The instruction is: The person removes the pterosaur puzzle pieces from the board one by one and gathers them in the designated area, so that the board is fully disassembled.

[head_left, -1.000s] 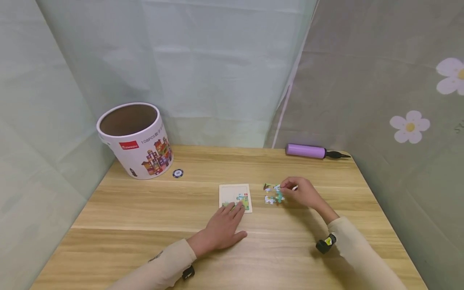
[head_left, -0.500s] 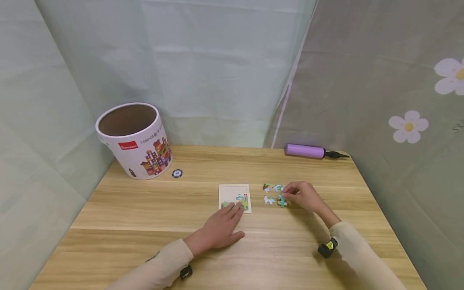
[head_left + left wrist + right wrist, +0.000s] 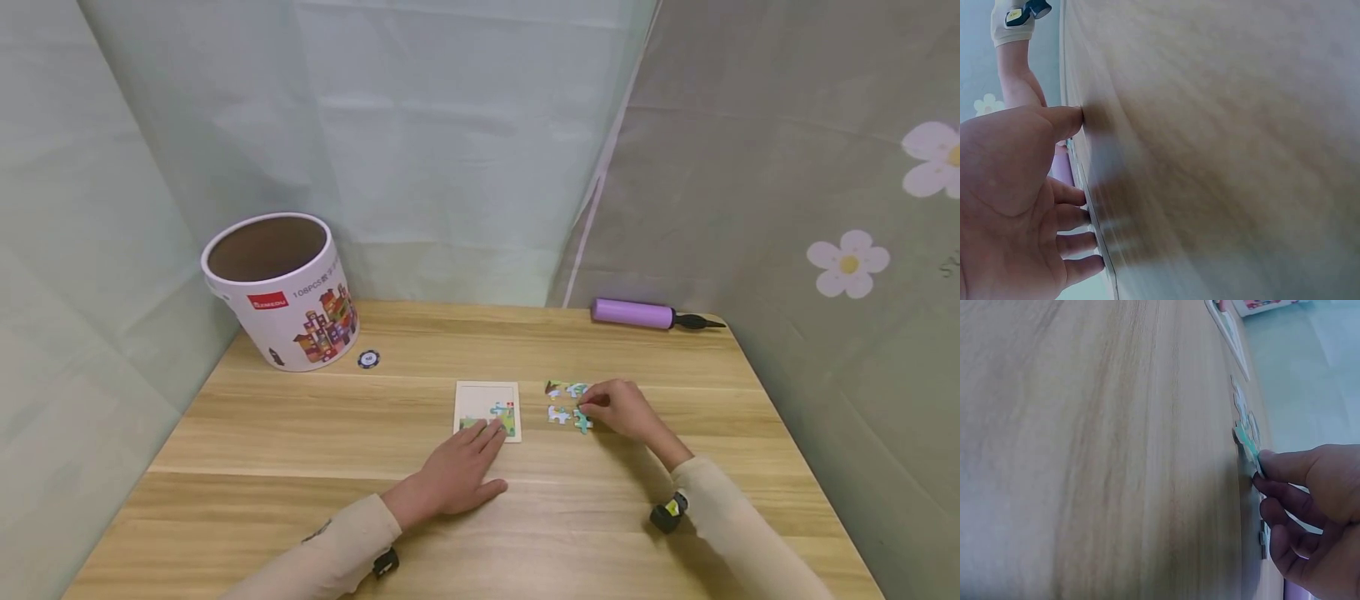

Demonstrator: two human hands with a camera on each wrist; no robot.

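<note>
My left hand (image 3: pixel 459 473) lies with its fingers straight on the lower edge of a small square puzzle board (image 3: pixel 480 398). Green and blue pieces fill part of the board's lower side, and the fingers cover some of them. In the right wrist view, the thumb and index finger of my right hand (image 3: pixel 1310 500) pinch a teal jigsaw piece (image 3: pixel 1247 442), which is tilted up at the tabletop. From the head view, that piece pokes out below the fingertips of the right hand (image 3: pixel 621 410). Beside it lie loose jigsaw pieces (image 3: pixel 558 414), right of the board.
A large white bucket (image 3: pixel 281 321) with block pictures stands at the back left of the wooden table (image 3: pixel 300 425). Near its base lies a poker chip (image 3: pixel 368 359). A purple hand pump (image 3: pixel 633 313) lies along the back right edge. Cloth hangs behind.
My right hand has shifted slightly, and the teal piece has moved a little toward me, away from the neighbouring pieces. The left hand stays on the board.
</note>
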